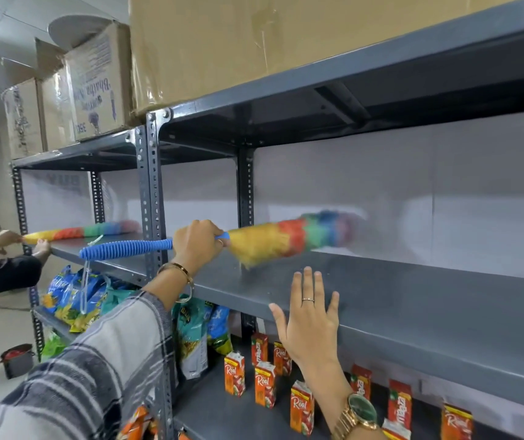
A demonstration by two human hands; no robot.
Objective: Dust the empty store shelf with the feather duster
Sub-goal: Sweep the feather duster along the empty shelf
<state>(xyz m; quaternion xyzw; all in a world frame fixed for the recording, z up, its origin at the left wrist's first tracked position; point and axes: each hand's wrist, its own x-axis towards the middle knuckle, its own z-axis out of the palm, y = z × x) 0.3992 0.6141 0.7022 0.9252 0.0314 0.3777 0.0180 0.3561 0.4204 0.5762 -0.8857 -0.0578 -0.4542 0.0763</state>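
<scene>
My left hand (pixel 197 244) is closed around the feather duster (pixel 292 238) where its blue ribbed handle meets the head. The rainbow head is blurred and lies over the bare grey shelf (pixel 413 300), its yellow part touching the surface. My right hand (pixel 309 315) is spread flat, fingers apart, against the shelf's front edge and holds nothing. The blue handle sticks out to the left past the upright post.
Juice cartons (pixel 265 384) and snack bags (pixel 73 300) fill the shelf below. Cardboard boxes (pixel 222 36) sit on the top shelf. A grey slotted post (pixel 152 192) stands left of my left hand. Another person (pixel 3 249) dusts the neighbouring shelf with a similar duster.
</scene>
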